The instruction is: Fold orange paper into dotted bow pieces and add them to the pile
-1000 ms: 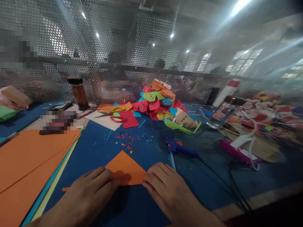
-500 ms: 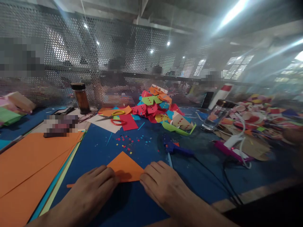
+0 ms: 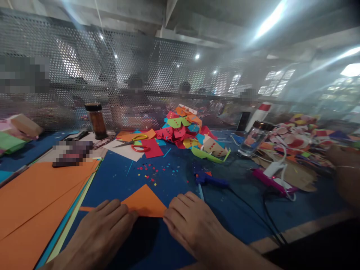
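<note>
A piece of orange paper [image 3: 145, 204], folded into a triangle, lies on the blue table with its point facing away from me. My left hand [image 3: 108, 227] is closed over the left corner, fingers curled and pressed together. At the right corner, my right hand [image 3: 194, 223] has its fingers bent down onto the paper, thumb low at the edge. Both hands cover the ends of the fold. A thin orange strip [image 3: 86, 209] sticks out to the left of my left hand.
Orange sheets [image 3: 42, 198] are stacked at left. Beyond lie scissors [image 3: 137, 141], paper scraps [image 3: 152, 172] and a pile of folded colored paper [image 3: 182, 129]. A blue glue gun [image 3: 210, 179], glass bottle [image 3: 254, 140] and pink power strip [image 3: 272, 182] stand right, near another person's arm [image 3: 347, 176].
My left hand has shifted slightly left, showing more of the triangle's left side. The orange strip beside it sits higher. At the right edge, another person's arm has come further into view.
</note>
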`<action>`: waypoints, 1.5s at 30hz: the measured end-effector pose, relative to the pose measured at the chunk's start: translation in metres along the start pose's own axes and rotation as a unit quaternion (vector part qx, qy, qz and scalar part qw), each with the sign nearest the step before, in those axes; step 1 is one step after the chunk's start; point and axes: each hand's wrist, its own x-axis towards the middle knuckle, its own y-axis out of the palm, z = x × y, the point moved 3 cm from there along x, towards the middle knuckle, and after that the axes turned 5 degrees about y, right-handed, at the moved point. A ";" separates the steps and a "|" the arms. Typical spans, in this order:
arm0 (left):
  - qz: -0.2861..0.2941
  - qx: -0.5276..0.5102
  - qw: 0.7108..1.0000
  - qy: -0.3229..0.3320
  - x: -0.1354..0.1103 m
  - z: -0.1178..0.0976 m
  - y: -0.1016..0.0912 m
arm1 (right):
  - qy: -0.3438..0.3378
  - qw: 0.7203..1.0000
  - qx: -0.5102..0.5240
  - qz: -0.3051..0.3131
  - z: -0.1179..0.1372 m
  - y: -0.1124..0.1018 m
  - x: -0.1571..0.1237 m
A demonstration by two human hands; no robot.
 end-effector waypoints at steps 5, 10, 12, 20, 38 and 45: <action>-0.058 0.024 0.997 -0.038 -0.005 0.007 -0.003 | -0.004 1.000 -0.009 -0.011 0.012 -0.004 0.006; -0.115 -0.030 0.985 -0.124 -0.003 0.019 -0.011 | 0.013 0.999 0.043 -0.021 0.016 -0.012 0.016; -0.143 -0.085 0.967 -0.192 -0.001 0.026 -0.017 | 0.041 0.994 0.092 -0.039 0.013 -0.019 0.022; -0.203 -0.369 0.786 -0.452 0.000 0.058 -0.022 | 0.133 0.946 0.281 -0.094 -0.017 -0.042 0.050; 0.028 -0.593 0.680 -0.430 -0.004 0.047 0.024 | 0.392 0.677 0.619 0.069 -0.030 0.022 0.063; 0.028 -0.561 0.694 -0.451 -0.013 0.058 0.030 | 0.396 0.786 0.475 -0.025 -0.050 0.006 0.032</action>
